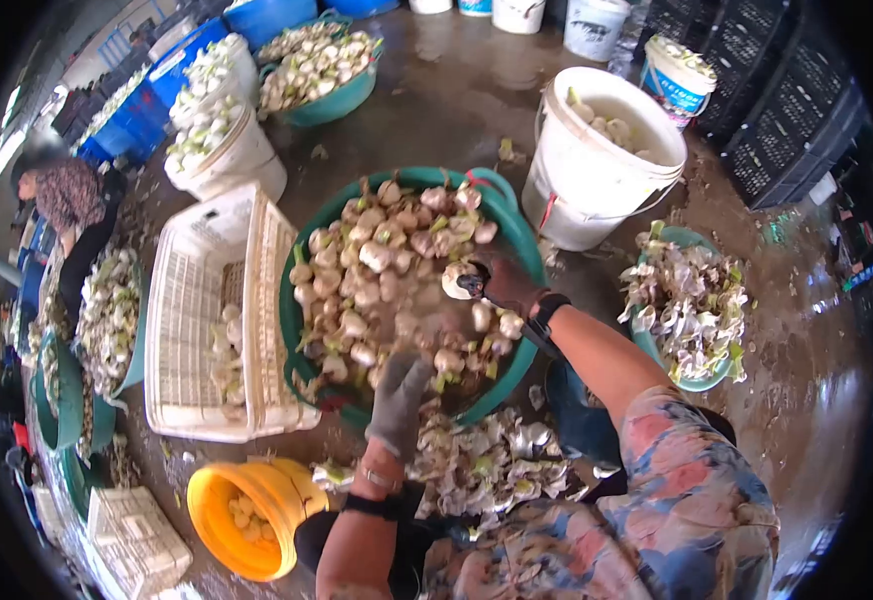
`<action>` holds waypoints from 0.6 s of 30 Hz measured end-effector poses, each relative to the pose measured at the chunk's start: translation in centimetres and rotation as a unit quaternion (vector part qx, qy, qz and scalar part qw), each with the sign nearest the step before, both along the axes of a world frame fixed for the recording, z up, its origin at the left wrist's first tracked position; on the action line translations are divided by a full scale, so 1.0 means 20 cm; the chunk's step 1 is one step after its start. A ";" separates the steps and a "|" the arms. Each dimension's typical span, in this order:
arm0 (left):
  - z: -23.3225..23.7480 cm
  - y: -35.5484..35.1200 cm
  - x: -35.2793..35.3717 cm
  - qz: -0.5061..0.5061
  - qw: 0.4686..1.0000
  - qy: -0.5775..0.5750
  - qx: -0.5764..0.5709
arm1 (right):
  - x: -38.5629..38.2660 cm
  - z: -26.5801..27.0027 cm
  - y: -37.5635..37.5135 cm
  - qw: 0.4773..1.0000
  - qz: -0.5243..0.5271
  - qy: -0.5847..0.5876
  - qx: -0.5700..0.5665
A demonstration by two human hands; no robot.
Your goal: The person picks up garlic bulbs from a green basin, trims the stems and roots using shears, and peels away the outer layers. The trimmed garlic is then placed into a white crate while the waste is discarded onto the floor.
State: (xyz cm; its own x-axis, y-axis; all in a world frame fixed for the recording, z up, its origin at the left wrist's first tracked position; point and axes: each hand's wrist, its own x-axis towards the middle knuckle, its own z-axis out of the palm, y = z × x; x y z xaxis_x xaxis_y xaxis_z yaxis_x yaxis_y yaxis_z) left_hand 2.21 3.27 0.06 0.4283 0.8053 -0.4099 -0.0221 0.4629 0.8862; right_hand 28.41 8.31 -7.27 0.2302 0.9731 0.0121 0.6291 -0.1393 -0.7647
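Currently, the right hand (510,282) is closed on a garlic bulb (458,281) over the green basin (519,238). The gloved left hand (400,395) is at the basin's near side; its grip cannot be determined. Lettering on the blue-and-white bucket (675,92) is not clearly legible.

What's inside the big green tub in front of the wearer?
Many garlic bulbs lie in the tub. The left hand covers part of its near side; what lies beneath the top bulbs is hidden.

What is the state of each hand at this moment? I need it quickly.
Left hand: at the green tub; open or closed cannot be told.
Right hand: closed, holding a garlic bulb.
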 end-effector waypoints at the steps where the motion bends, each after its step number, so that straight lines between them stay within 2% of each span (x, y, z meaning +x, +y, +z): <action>1: 0.00 0.01 0.00 0.007 0.999 -0.021 -0.027 | -0.11 0.02 -0.06 0.996 0.036 0.032 0.070; 2: -0.07 0.03 -0.01 0.019 0.998 -0.041 -0.050 | -0.23 0.04 -0.13 0.985 0.071 0.067 0.141; 3: -0.07 0.06 -0.03 -0.029 0.993 -0.099 -0.054 | -0.37 0.15 -0.21 0.989 0.078 0.096 0.080; 4: -0.05 0.07 -0.01 -0.007 0.988 -0.136 -0.078 | -0.48 0.24 -0.29 0.961 0.137 -0.049 0.235; 6: -0.10 0.07 -0.04 0.017 0.997 -0.081 0.000 | -0.57 0.23 -0.35 0.933 0.128 -0.097 0.323; 7: -0.06 0.05 -0.06 0.021 0.996 -0.081 0.001 | -0.59 0.29 -0.37 0.932 0.132 -0.095 0.324; 8: -0.02 0.04 -0.06 0.021 0.996 -0.082 0.036 | -0.57 0.38 -0.38 0.968 0.114 0.147 0.168; 9: 0.01 0.02 -0.05 0.018 0.994 -0.085 0.070 | -0.55 0.45 -0.39 0.923 0.084 0.375 -0.003; 10: -0.04 0.02 -0.05 0.014 0.993 -0.090 0.072 | -0.54 0.45 -0.38 0.925 0.081 0.371 0.000; 11: -0.11 0.03 -0.04 -0.016 0.980 -0.014 0.196 | -0.52 0.43 -0.37 0.930 0.085 0.356 -0.028; 12: -0.17 0.03 -0.04 -0.043 0.945 0.061 0.317 | -0.51 0.40 -0.36 0.935 0.089 0.340 -0.057; 13: -0.12 0.00 -0.04 -0.050 0.912 0.110 0.391 | -0.53 0.38 -0.37 0.947 0.079 0.312 0.004; 14: -0.09 -0.02 -0.04 -0.049 0.910 0.104 0.398 | -0.52 0.38 -0.39 0.949 0.079 0.306 0.011; 16: -0.03 -0.03 -0.06 -0.044 0.837 0.183 0.513 | -0.52 0.41 -0.41 0.910 0.059 0.404 -0.063; 17: -0.06 -0.03 -0.07 -0.041 0.846 0.173 0.503 | -0.54 0.42 -0.42 0.889 0.048 0.453 -0.045; 18: -0.08 -0.02 -0.07 -0.051 0.877 0.132 0.458 | -0.55 0.43 -0.44 0.864 0.038 0.501 -0.029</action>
